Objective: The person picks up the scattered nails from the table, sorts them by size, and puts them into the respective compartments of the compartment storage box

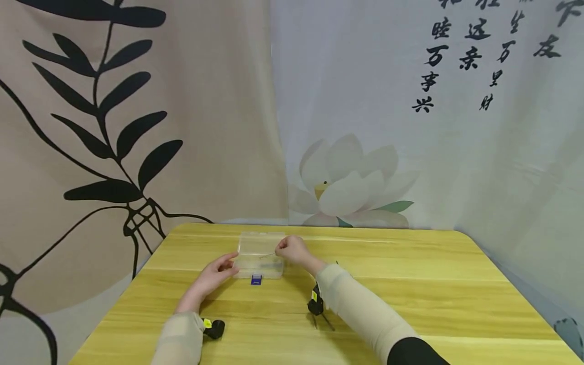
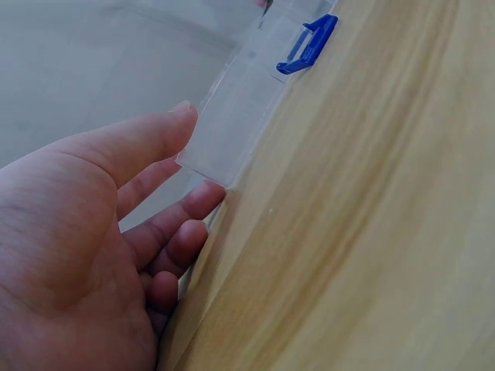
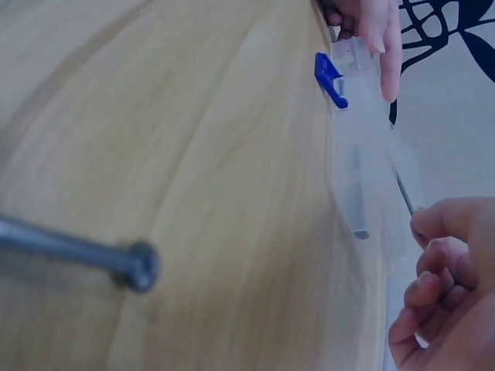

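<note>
A clear plastic box (image 1: 260,272) with its lid (image 1: 262,243) raised stands near the table's far edge, a blue latch (image 1: 256,279) at its front. My left hand (image 1: 215,274) holds the box's left end; in the left wrist view its thumb (image 2: 182,127) touches the upper corner and other fingers bend behind and below. Over the box's right side, my right hand (image 1: 294,250) pinches a thin metal rod (image 3: 405,193) between thumb and forefinger, its far end pointing left across the open box. A small grey piece (image 3: 358,212), too blurred to name, shows through the box wall.
The wooden table (image 1: 410,284) reaches back to a printed cloth (image 1: 219,126). Black wrist cameras (image 1: 214,329) sit beneath both forearms. A blurred metal rod with a round end (image 3: 143,267) juts into the right wrist view.
</note>
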Available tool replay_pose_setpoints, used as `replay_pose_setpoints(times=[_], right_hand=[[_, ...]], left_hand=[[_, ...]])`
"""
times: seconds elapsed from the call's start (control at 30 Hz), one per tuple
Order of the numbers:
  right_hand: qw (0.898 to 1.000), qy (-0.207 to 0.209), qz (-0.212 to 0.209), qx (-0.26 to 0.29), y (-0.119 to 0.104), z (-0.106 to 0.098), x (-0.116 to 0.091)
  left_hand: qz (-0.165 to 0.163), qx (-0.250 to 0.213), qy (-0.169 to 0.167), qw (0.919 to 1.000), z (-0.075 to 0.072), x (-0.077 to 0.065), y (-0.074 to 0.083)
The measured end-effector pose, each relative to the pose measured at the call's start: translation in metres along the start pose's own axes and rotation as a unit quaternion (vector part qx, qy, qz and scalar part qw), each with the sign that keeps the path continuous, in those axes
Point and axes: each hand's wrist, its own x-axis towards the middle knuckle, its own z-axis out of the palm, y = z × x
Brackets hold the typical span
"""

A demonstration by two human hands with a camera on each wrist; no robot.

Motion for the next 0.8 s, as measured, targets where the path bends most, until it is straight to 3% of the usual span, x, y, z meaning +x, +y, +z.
replay_pose_setpoints(times=[0.47,0.8], right_hand=[[1.0,-0.011,0.005,-0.01,0.006,-0.002,-0.001],[1.0,0.008,0.004,0.0,0.014,-0.022,-0.004]], left_hand=[[-0.007,0.001,-0.005,1.0,0.001,0.001,0.003],[-0.008,-0.003,-0.011,0.9999,-0.001,0.0,0.002]])
